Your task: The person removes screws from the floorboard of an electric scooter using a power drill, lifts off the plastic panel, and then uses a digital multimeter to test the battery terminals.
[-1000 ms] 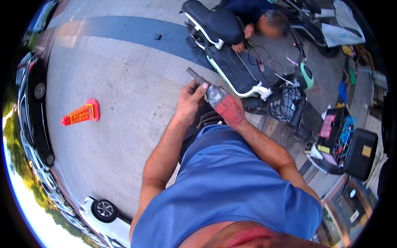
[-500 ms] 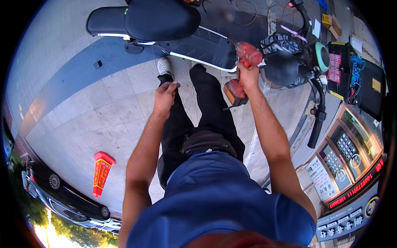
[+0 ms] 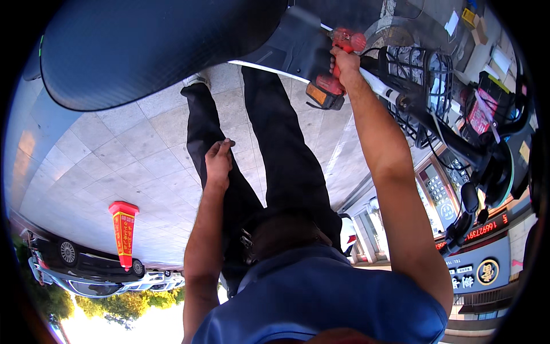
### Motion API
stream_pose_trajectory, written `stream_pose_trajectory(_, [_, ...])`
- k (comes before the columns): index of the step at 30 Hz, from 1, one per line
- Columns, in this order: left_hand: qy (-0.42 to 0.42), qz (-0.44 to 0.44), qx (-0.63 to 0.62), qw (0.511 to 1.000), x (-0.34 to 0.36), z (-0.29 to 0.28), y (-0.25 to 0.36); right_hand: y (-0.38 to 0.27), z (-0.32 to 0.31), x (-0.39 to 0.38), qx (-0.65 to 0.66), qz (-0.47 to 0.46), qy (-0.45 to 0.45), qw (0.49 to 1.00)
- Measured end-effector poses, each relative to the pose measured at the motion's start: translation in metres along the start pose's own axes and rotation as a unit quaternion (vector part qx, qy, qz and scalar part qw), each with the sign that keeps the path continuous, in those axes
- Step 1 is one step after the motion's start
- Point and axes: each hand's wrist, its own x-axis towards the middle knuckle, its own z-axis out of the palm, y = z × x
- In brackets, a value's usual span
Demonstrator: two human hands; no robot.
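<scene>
My right hand is wrapped round the grip of a red cordless drill. The drill's battery hangs below the grip, and its front end is by the footboard of an electric scooter; whether the two touch I cannot tell. In front of my left thigh, my left hand is closed with thumb and fingers together; anything between them is too small to make out. The scooter's big black seat fills the upper left. Its handlebar and wire basket stand to the right of the drill.
Pale paving slabs lie under my feet. A red and yellow marker post stands at the left, with a parked black car beyond. At the far right are boxes, a cardboard piece and a shopfront sign.
My view has come lower and closer to the scooter, so the seat and handlebar look much larger. The right hand still grips the drill. My left hand now appears lower, by the thigh, still closed.
</scene>
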Motion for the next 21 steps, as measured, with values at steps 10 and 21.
stream_pose_trajectory(10, [-0.031,-0.006,-0.001,1.000,0.016,0.063,-0.001,0.006,0.003,0.017,0.058,0.058,0.003,0.997])
stream_pose_trajectory(21, [-0.094,0.128,0.209,0.965,0.075,0.185,0.019,-0.007,0.007,0.051,0.091,0.174,-0.152,0.969])
